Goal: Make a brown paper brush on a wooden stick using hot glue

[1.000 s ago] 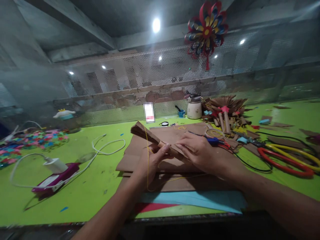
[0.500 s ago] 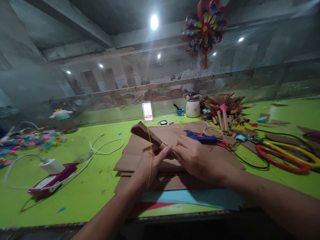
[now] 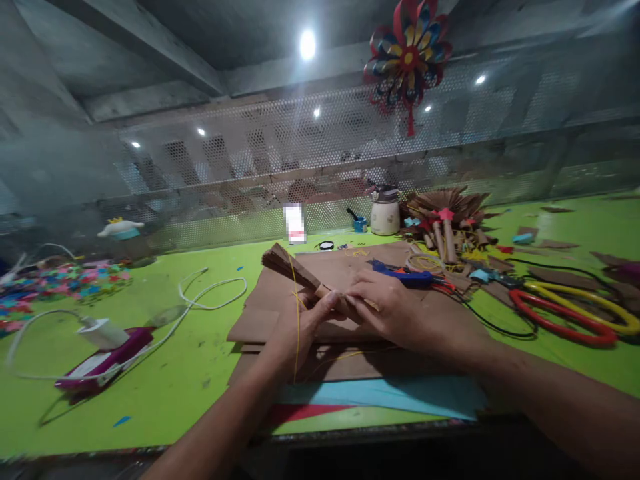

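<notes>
A folded brown paper fan (image 3: 290, 265) slants up and left out of my hands, its pleats bunched together. My left hand (image 3: 305, 320) is closed around its lower part, thumb on top. The fingers of my right hand (image 3: 383, 307) pinch the lower end, close against my left thumb; their tips are partly hidden. A thin yellow string (image 3: 297, 333) hangs across the fan and over my left hand. Beneath both hands lie stacked sheets of brown paper (image 3: 265, 313), with light blue paper (image 3: 390, 398) and a red piece (image 3: 305, 413) under their near edge.
A blue glue gun (image 3: 405, 275) lies right of my hands, scissors with red and yellow handles (image 3: 565, 320) farther right. Finished paper fans (image 3: 445, 213) and a white bottle (image 3: 385, 215) stand behind. Left are a purple power strip (image 3: 105, 360), a white cable (image 3: 187, 313) and paper stars (image 3: 75, 283).
My right hand's fingers have shifted slightly and spread a little at the fan's lower end. The yellow string has moved slightly left. My left hand keeps its hold.
</notes>
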Demonstrator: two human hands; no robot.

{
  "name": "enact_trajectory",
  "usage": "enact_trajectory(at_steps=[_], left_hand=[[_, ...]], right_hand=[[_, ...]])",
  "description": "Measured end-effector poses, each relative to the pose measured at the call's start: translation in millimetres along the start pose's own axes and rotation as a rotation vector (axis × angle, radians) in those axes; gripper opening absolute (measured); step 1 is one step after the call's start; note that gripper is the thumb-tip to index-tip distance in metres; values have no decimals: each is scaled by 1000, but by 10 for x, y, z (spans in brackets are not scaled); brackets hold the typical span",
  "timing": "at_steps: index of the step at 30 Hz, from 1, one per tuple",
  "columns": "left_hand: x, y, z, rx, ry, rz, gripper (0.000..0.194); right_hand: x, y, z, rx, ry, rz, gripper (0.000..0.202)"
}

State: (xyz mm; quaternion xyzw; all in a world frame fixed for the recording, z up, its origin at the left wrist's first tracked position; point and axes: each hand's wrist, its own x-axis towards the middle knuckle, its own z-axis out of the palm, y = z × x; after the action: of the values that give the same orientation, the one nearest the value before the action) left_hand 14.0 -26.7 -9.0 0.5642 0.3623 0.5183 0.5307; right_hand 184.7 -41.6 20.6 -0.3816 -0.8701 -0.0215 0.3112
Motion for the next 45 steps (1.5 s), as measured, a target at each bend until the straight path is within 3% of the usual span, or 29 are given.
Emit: enact_trajectory(at_steps=[4,7,14,22,27,31,36,40,42,45], left_hand=[[48,-27,-49,11,-7,-49,22],[57,11,-40,-37,-6,-43,21],[55,27,-11,-61,-58,12,19],[57,30,-17,-94,-51,-20,17],[72,65,-36,-160,-21,-74,20],[146,87,-95,-214,56,-57,21],[242,152,-171,-157,133,-55,19],[309,129,-244,-193,115,-50,15],[324,114,-265,-205,109,-52,16],[303,151,-250,-178,114,-57,21]], right_hand=[[-3,81,-17,125,-50,4,18],[-4,114,-14,59,-108,29,16],[42,-166,-272,-166,-275,137,13],[-14,-92,-166,-111,-98,72,12],[-3,144,16,198,-5,39,20],[43,382,25,336,176,182,20],[126,760,-285,379,502,451,18],[64,1033,-746,303,627,502,26],[-55,1151,-938,184,565,515,27],[-318,1323,-1088,-11,254,547,22]])
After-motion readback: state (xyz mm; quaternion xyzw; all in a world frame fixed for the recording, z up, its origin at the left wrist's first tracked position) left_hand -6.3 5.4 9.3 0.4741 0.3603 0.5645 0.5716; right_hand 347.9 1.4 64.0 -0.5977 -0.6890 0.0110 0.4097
